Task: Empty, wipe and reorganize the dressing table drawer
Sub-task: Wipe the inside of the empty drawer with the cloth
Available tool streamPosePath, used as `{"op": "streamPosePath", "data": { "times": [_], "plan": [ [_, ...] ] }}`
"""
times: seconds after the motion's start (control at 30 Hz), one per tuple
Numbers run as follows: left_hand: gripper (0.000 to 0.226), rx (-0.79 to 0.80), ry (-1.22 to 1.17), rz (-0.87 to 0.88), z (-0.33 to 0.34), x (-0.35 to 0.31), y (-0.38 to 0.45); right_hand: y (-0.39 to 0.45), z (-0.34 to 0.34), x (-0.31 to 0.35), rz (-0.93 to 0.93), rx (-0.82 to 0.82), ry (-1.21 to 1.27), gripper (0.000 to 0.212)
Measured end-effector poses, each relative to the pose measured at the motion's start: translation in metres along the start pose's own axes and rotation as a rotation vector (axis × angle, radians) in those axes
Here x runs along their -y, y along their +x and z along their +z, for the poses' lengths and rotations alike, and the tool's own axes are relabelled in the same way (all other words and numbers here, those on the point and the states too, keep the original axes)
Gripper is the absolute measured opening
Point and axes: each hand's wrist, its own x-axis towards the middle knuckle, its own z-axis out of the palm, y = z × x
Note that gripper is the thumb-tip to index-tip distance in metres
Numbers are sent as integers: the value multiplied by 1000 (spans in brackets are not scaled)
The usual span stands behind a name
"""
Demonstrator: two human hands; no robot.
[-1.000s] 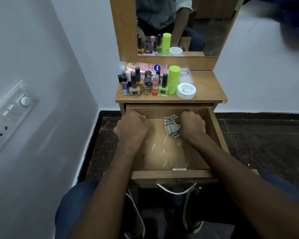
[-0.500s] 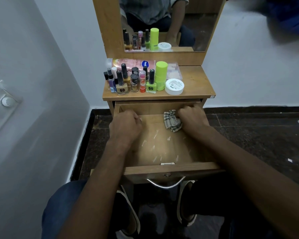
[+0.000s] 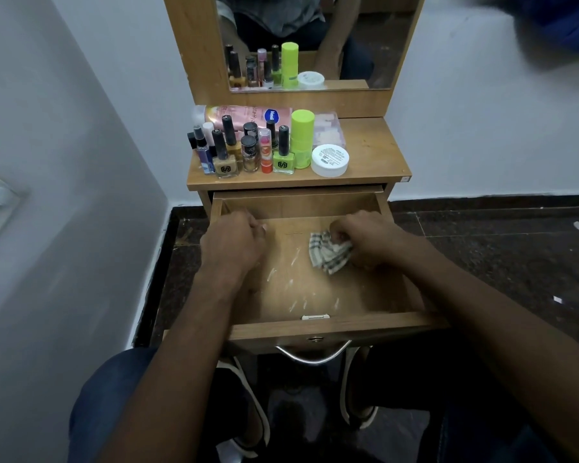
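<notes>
Wooden dressing table top [image 3: 368, 152], nail polish bottles [image 3: 244, 152], white jar [image 3: 330, 160]

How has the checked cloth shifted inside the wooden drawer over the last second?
Yes. The checked cloth, gripped by the right hand, came away from the wooden drawer's back wall towards the front.

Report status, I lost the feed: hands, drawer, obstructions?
Right hand grips cloth on drawer floor. Left hand curled, inside drawer. Drawer emptied, white streaks remain. Nothing blocking.
</notes>
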Motion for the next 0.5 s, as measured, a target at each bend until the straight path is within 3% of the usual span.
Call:
{"op": "streamPosePath", "data": {
  "times": [0.07, 0.2, 0.4, 0.5],
  "plan": [
    [21, 1, 5, 4, 1, 0, 0, -9, 10, 4, -24, -10, 44, 19],
    [16, 60, -12, 23, 1, -2, -2, 5, 10, 3, 49, -209, 20, 21],
    [13, 4, -25, 41, -4, 1, 1, 2, 4, -3, -82, 83, 146, 33],
    [14, 25, -8, 56, -2, -1, -1, 13, 8, -11, -34, -56, 160, 29]
  ]
}}
